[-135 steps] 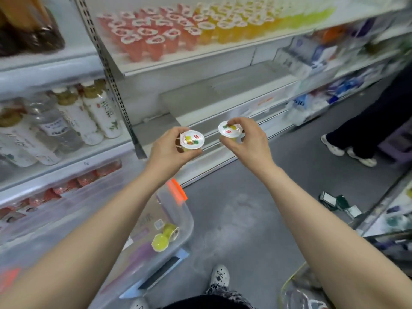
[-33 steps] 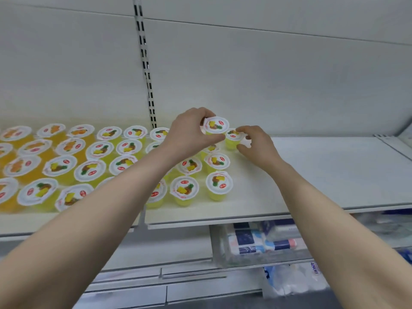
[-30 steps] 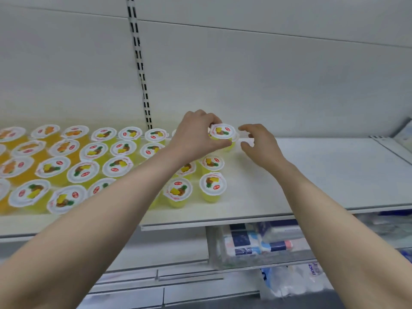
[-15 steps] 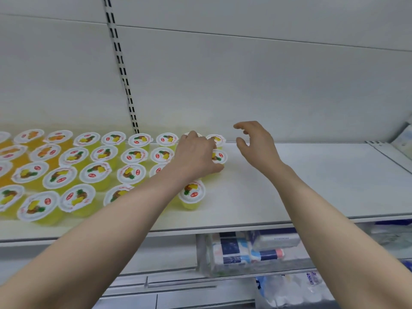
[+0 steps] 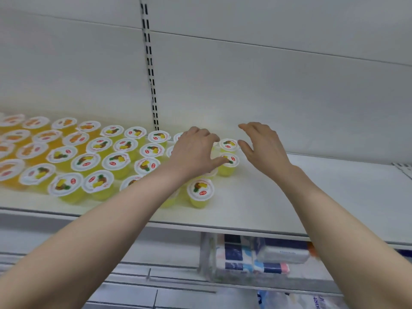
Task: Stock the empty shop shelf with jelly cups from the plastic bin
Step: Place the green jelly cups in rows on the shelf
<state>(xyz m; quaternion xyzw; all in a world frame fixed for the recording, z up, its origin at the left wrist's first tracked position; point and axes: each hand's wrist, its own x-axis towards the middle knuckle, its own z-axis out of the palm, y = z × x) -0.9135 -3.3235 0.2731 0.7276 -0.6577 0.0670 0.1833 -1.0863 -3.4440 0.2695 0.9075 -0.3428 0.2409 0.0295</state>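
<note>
Several yellow and orange jelly cups [image 5: 116,160] with white printed lids stand in rows on the left half of the white shelf [image 5: 323,197]. My left hand [image 5: 194,152] rests over the right end of the rows, its thumb touching the lid of a yellow cup [image 5: 229,166]; nothing is gripped in it. Behind that cup stands another yellow cup [image 5: 228,144]. My right hand [image 5: 263,146] hovers just right of these two cups, fingers spread, holding nothing. A single cup [image 5: 200,195] stands nearest the shelf's front edge. The plastic bin is out of view.
The right half of the shelf is bare white board. A slotted upright [image 5: 151,85] runs up the back wall. Below the shelf lie wrapped tissue packs [image 5: 256,262] and a plastic bag [image 5: 312,299].
Since a second ago both cups have been set down at the right end of the rows. My right hand drew back with fingers spread; my left hand lowered onto the cups.
</note>
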